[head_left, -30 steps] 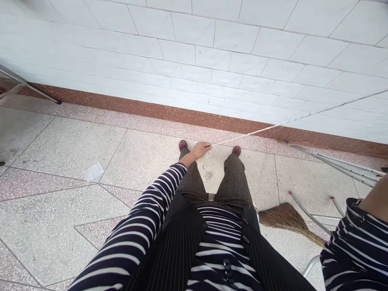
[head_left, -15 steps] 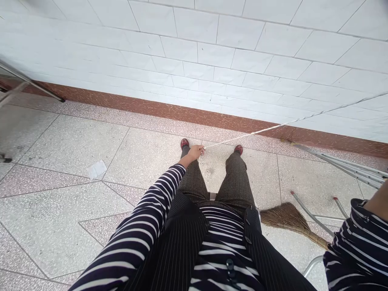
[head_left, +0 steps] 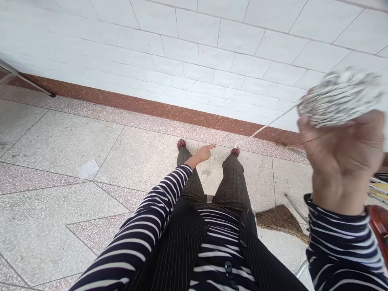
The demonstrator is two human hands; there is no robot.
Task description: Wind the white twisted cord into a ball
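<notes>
A bundle of white cord (head_left: 339, 101), wound in many loops and blurred by motion, is in my right hand (head_left: 342, 147), raised at the right in front of the wall. My fingers and thumb hold it from below. From the bundle a single strand (head_left: 263, 128) slants down and left, its loose end close to my right shoe (head_left: 235, 152). My left hand (head_left: 204, 152) is low over the floor between my feet, index finger stretched out. A gap separates it from the strand's end, and I see nothing in it.
A straw broom (head_left: 280, 220) lies on the floor at my right, beside metal tubing (head_left: 295, 206). Ahead is a white tiled wall (head_left: 197, 52) with a brown base strip. A white paper scrap (head_left: 87, 169) lies to the left. A metal leg (head_left: 36, 84) stands at far left.
My right hand has come into view from the right with the cord bundle. The strand has slipped out of my left hand, and that hand has shifted slightly right.
</notes>
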